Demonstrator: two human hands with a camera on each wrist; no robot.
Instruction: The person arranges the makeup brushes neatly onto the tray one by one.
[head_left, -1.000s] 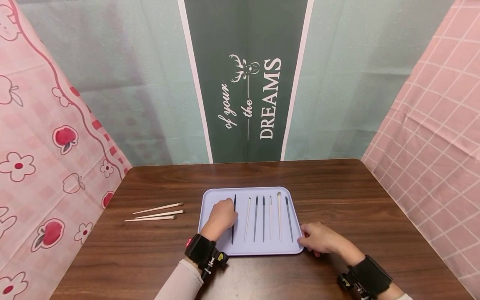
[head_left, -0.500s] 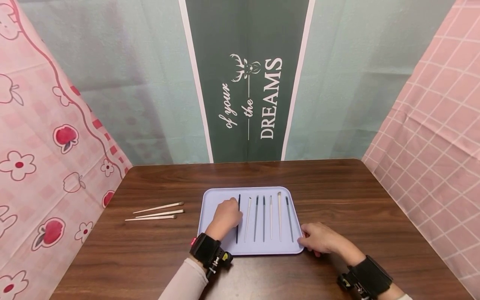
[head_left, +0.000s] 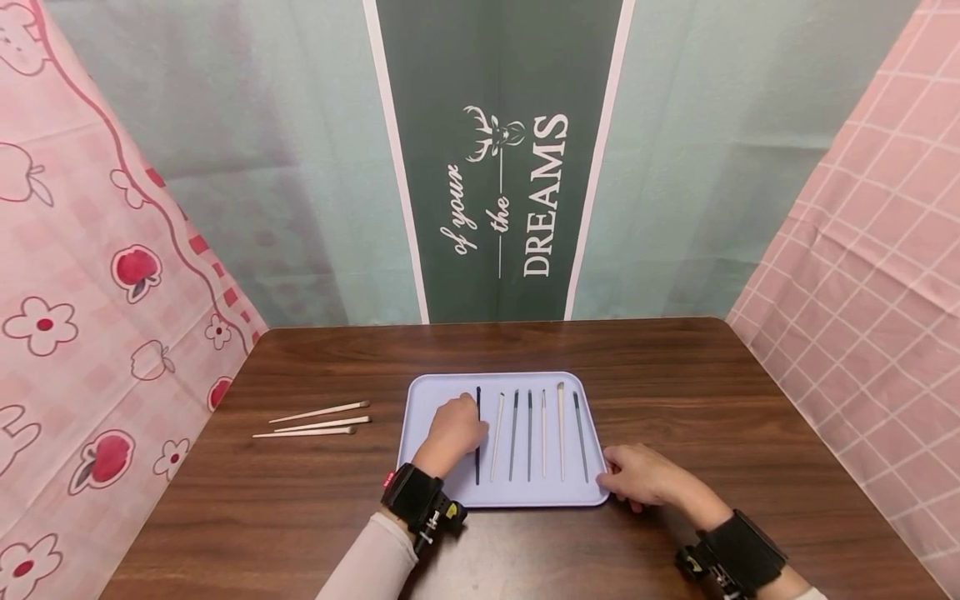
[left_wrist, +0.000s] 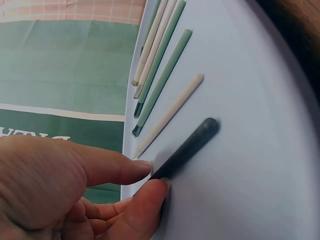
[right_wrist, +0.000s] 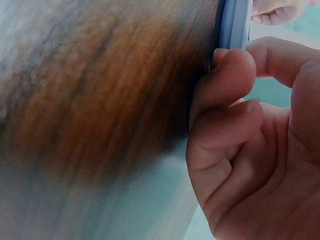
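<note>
In the head view my left hand (head_left: 456, 429) is over the left part of a lavender tray (head_left: 431, 382). Its thumb and a finger pinch a thin black makeup brush (left_wrist: 192, 145), which lies along the tray floor. To its right a row of slim brushes lies roughly parallel: a white brush (head_left: 497, 437), grey-blue brushes (head_left: 513, 437) and a pale brush with a wider head (head_left: 561, 433) among them. My right hand (head_left: 641, 475) grips the tray's lower right corner, thumb and curled forefinger at the rim (right_wrist: 235, 25) in the right wrist view.
Three pale-handled brushes (head_left: 322, 422) lie on the brown wooden table (head_left: 660, 375) left of the tray, heads pointing right. Behind the table hangs a green curtain (head_left: 498, 292). Pink cloths hang on both sides.
My left hand has moved right with the black brush, bringing it nearer the white one; over the last half second it has barely shifted. My right hand stays at the tray corner.
</note>
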